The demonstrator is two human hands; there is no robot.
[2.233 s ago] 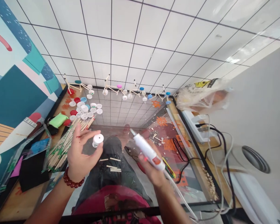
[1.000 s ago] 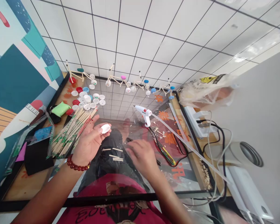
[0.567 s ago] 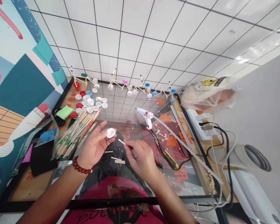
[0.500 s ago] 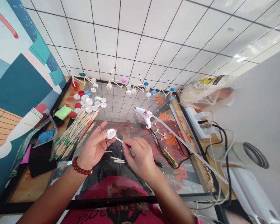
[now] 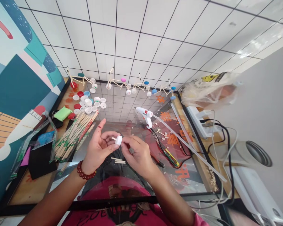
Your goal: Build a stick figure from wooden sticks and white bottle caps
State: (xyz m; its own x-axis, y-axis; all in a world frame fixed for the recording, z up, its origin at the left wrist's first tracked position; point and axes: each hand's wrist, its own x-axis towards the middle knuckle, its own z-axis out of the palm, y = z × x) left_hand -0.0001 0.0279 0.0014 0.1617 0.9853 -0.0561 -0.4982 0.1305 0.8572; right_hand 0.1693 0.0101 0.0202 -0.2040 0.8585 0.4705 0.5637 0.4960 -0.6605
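My left hand (image 5: 99,147) holds a white bottle cap (image 5: 118,140) between thumb and fingers, its index finger stretched upward. A short wooden stick (image 5: 114,138) pokes out of the cap's left side. Close against the cap's right side, my right hand (image 5: 137,153) is closed in a pinch on the stick, whose other end is hidden by the fingertips. Below the hands, several short cut sticks (image 5: 118,160) lie on the glass tabletop (image 5: 101,185).
Long bamboo skewers (image 5: 73,135) and a pile of bottle caps (image 5: 88,102) lie left. At the right are a glue gun (image 5: 145,115), a yellow cutter (image 5: 171,157), cables and a power strip (image 5: 200,122). Stick-and-cap models (image 5: 122,82) line the back edge.
The cap has turned in my left hand, and the stick now shows on its left side. My right hand has moved left and down, right up against the cap.
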